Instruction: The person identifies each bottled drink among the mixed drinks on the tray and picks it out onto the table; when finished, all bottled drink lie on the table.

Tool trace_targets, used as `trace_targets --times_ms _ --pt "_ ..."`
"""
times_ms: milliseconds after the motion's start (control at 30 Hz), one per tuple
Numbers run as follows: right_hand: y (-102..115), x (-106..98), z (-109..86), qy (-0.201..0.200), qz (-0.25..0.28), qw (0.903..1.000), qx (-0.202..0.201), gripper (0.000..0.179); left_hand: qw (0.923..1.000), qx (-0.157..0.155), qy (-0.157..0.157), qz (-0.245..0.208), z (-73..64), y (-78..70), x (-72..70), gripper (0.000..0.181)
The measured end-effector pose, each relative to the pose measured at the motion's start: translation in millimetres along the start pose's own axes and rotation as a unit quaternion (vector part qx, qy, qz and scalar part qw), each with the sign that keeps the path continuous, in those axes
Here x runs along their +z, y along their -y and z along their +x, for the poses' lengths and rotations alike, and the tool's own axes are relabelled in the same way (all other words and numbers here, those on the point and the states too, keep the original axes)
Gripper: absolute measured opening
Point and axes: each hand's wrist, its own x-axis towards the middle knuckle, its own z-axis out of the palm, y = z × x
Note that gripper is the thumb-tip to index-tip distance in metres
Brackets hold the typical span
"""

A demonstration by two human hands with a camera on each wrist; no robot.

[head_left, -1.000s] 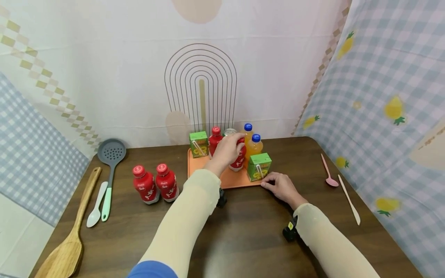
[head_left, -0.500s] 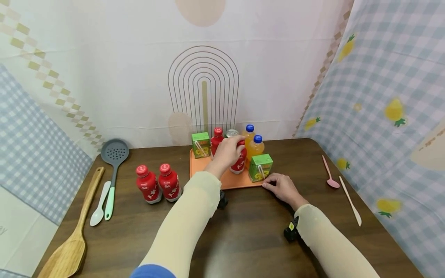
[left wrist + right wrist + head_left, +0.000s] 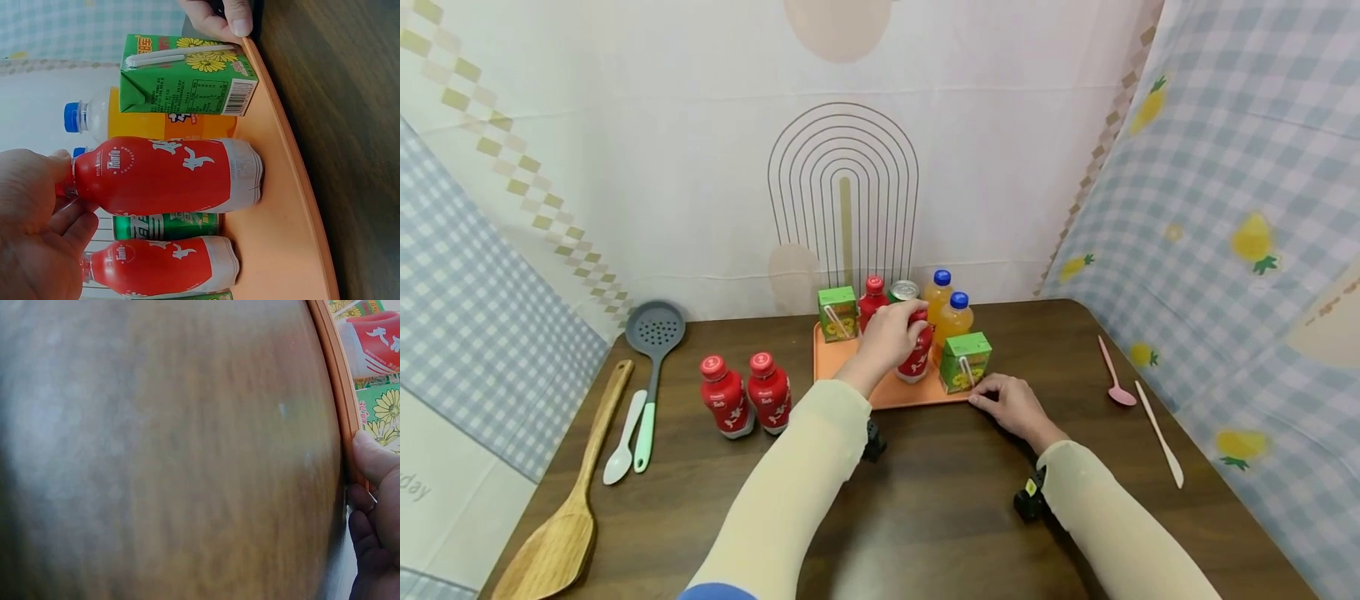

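Note:
My left hand (image 3: 887, 337) grips a red plastic drink bottle (image 3: 181, 175) by its cap and neck. That bottle is upright over the orange tray (image 3: 842, 358); I cannot tell if its base touches. At the tray's front right corner, my right hand (image 3: 1011, 404) pinches the rim between thumb and fingers. Beside that hand stands a green juice carton (image 3: 966, 363) with a straw. Behind the held bottle are another red bottle (image 3: 872, 300), a green can (image 3: 904, 290) and two orange drink bottles (image 3: 955, 321) with blue caps. A second green carton (image 3: 838, 314) occupies the back left.
Two more red bottles (image 3: 727, 398) stand on the table left of the tray. Farther left lie a slotted turner (image 3: 656, 329), a white spoon (image 3: 623, 442) and a wooden spatula (image 3: 561, 533). A pink spoon (image 3: 1117, 383) and a pale knife (image 3: 1161, 437) lie at right.
My left hand and its red bottle have shifted slightly toward the tray's front edge and left. The right hand stays at the corner. The whole head view has drifted a little.

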Motion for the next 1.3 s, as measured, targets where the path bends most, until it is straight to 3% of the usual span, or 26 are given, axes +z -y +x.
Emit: trace_targets --times_ms 467,633,733,933,1067,1200,1300 --pt "0 -5 2.1 -0.009 -0.007 0.9999 -0.012 0.004 0.9991 0.033 -0.022 -0.014 -17.4 5.5 -8.1 0.037" --pt "1 -3 1.6 -0.008 -0.007 0.9999 -0.007 0.004 0.9991 0.029 -0.029 -0.011 -22.8 5.8 -8.1 0.037" --pt "0 -2 1.2 -0.007 -0.007 0.9999 -0.009 0.004 0.9986 0.029 -0.041 -0.015 -26.6 8.4 -5.8 0.037" --pt "-2 -1 -2.4 -0.004 -0.006 0.9999 -0.01 0.004 0.9946 0.061 -0.079 -0.03 -43.1 15.8 0.1 0.035" --pt "-2 0 -3.1 0.0 -0.004 0.9999 -0.009 0.005 0.9863 0.091 -0.127 -0.054 -61.7 16.0 -3.4 0.033" --pt "0 0 -3.0 -0.001 -0.006 0.9999 -0.009 0.006 0.9706 0.136 -0.177 -0.09 -81.2 14.8 -13.4 0.033" --pt "0 0 -3.0 -0.001 -0.007 1.0 -0.003 0.005 0.9609 0.162 -0.197 -0.108 -97.8 13.9 -25.4 0.033"
